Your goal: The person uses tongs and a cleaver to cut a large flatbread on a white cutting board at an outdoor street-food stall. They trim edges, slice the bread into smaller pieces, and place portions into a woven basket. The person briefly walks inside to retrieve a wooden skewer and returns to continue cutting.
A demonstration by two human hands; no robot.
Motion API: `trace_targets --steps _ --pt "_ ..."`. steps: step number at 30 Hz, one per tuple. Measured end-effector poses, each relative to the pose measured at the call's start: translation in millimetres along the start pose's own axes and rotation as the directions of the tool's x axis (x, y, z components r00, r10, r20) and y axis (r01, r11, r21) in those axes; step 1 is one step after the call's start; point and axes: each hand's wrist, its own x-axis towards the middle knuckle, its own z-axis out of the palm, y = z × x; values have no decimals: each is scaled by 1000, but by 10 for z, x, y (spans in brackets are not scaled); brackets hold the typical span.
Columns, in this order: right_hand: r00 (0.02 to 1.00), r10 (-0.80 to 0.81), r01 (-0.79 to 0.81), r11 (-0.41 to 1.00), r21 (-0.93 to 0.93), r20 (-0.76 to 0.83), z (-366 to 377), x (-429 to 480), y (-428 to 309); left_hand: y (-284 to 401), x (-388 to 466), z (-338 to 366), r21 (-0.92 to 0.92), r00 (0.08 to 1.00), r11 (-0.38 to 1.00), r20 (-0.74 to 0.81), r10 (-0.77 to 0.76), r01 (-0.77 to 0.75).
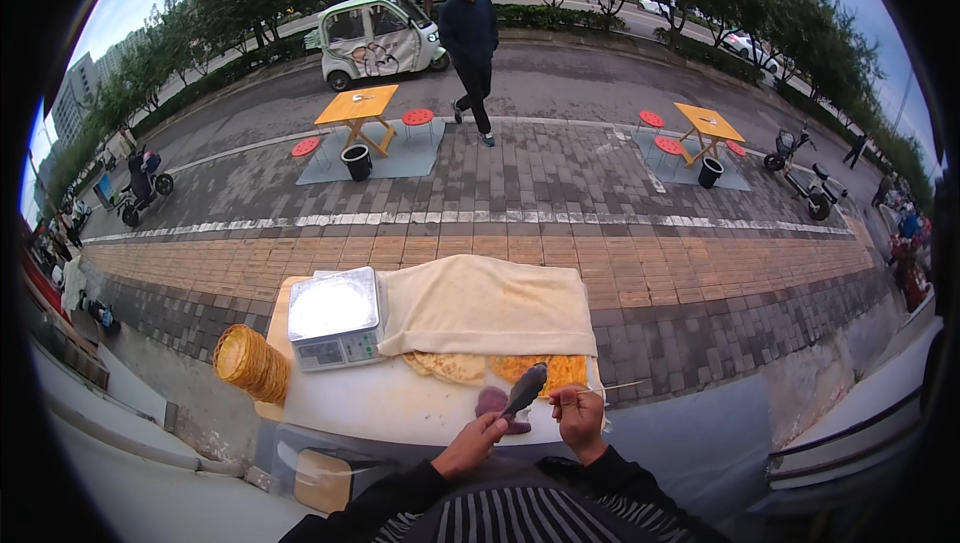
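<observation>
My left hand (474, 439) grips the lower end of a dark, elongated object (527, 388), tilted up to the right; exactly what it is I cannot tell. A thin wooden stick (621, 386) is pinched in my right hand (579, 417) and points out to the right. Beneath the dark object, a purplish round item (492, 399) and a ridged purple piece (517, 429) lie on the white board (352, 408). Just beyond my hands, a pale flatbread (450, 367) and an orange-yellow flatbread (566, 370) show from under a cream cloth (487, 303).
A digital scale (335, 310) stands on the board's left, beside stacked wicker baskets (251, 363). Past the stall are folding tables (356, 104) (709, 121), red stools (418, 117) and black bins (356, 162). A person (470, 48) walks near a small three-wheeled vehicle (379, 40).
</observation>
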Motion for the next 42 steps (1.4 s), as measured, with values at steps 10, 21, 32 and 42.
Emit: trace_targets --steps 10,21,32,42 --pt "993 68 -86 977 -195 -96 -431 82 1151 -1351 225 -963 22 892 999 -452 -22 36" --pt "738 641 -558 408 -723 -208 -1835 -1926 2697 -3006 -477 -2746 -44 70 916 -994 -78 398" --pt "728 567 -684 563 -463 -386 -1070 -1298 2161 -2926 131 -3873 -164 -1 919 -985 -175 358" --pt "823 494 -531 492 -690 -281 -1575 137 2739 -1718 713 -3334 678 606 675 -677 418 291"
